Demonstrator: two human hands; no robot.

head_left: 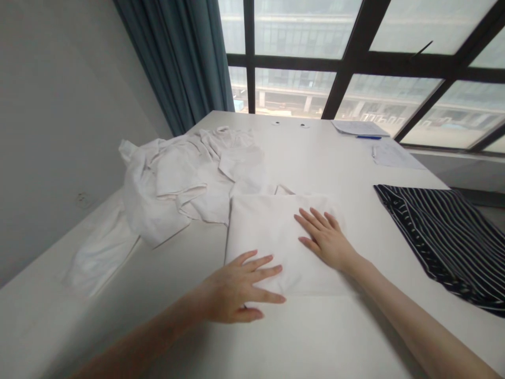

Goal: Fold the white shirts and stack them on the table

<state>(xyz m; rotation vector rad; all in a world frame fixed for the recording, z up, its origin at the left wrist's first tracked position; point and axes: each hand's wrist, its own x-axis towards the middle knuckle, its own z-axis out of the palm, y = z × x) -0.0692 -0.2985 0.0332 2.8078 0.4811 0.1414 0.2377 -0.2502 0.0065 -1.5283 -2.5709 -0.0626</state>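
Note:
A folded white cloth (268, 223) lies flat on the white table in front of me, roughly rectangular, with a small loop or edge poking out at its far side. My left hand (240, 289) rests on its near left corner, fingers spread. On its right part lies my right hand (325, 239), palm down with the fingers stretched out. Neither hand grips anything. Left of the folded cloth is a crumpled white garment (185, 173), its far right portion touching or lying close to the cloth's far left edge.
At the right edge lies a black cloth with white stripes (453, 237). Papers (361, 128) and a blue pen (369, 137) sit at the far right of the table (307, 337). Beyond it are windows and a blue curtain (185, 58). A grey wall stands on the left.

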